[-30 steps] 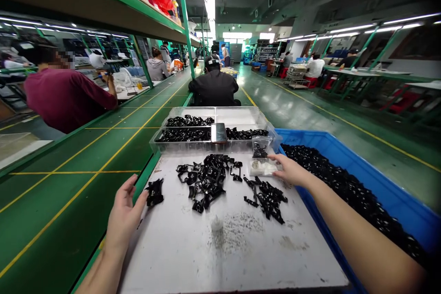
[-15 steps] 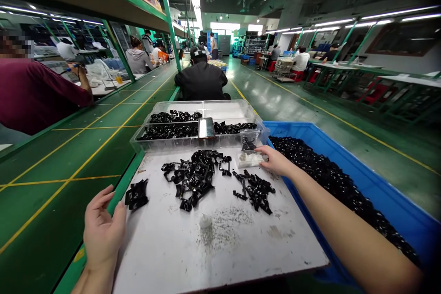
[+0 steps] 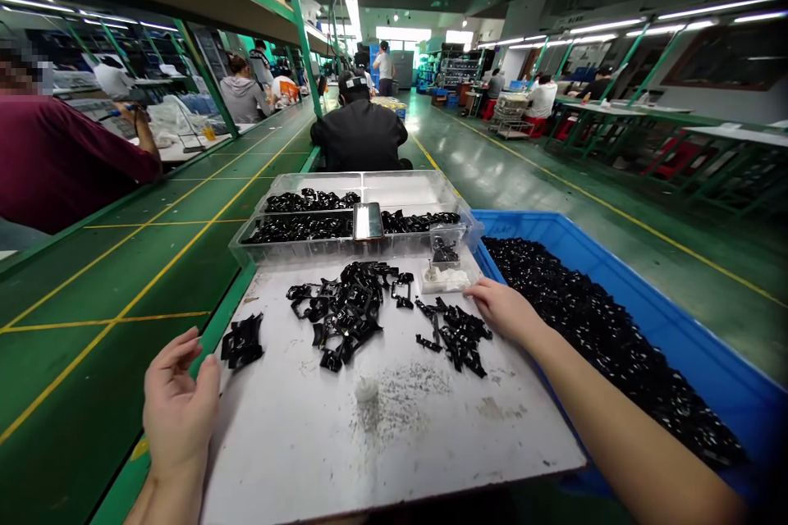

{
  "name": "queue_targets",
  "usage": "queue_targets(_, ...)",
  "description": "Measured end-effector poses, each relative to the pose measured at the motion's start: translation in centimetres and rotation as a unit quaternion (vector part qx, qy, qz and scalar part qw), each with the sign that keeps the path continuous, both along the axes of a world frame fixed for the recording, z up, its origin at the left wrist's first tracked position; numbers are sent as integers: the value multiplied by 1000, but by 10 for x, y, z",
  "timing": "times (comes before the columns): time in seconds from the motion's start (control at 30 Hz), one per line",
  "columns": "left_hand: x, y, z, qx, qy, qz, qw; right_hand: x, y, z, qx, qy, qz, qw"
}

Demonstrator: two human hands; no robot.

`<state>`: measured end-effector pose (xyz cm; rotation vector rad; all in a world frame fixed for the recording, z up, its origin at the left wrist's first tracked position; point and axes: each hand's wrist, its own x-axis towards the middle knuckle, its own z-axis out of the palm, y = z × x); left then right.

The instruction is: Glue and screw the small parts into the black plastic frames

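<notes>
Holding nothing | left hand (image 3: pixel 178 414) open | right hand (image 3: pixel 505 312) flat beside black plastic parts (image 3: pixel 454 335)

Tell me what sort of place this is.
Probably a factory production line. A long green workbench runs ahead with a worker at it, and a blue crate holds heaped black plastic parts, with more spread on a white board.
</notes>
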<state>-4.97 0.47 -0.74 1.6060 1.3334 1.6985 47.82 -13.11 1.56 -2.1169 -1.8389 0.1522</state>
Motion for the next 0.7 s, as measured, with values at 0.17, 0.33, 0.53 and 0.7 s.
queue_targets(0.17,-3,1,-2,-34,0,-5,999,-5,4,-7,-9,3,9,1000)
queue_targets(0.33,-4,2,-3,-42,-2,-6,999,-1,1,-6,5,71,11,997)
queue_targets(0.53,0,1,4,-41,-12,17,999,-16,-17,19,53,242,-34,968)
queue_targets(0.7,-4,4,0,-28,10,26,999,-84,-44,80,95,704,85,698)
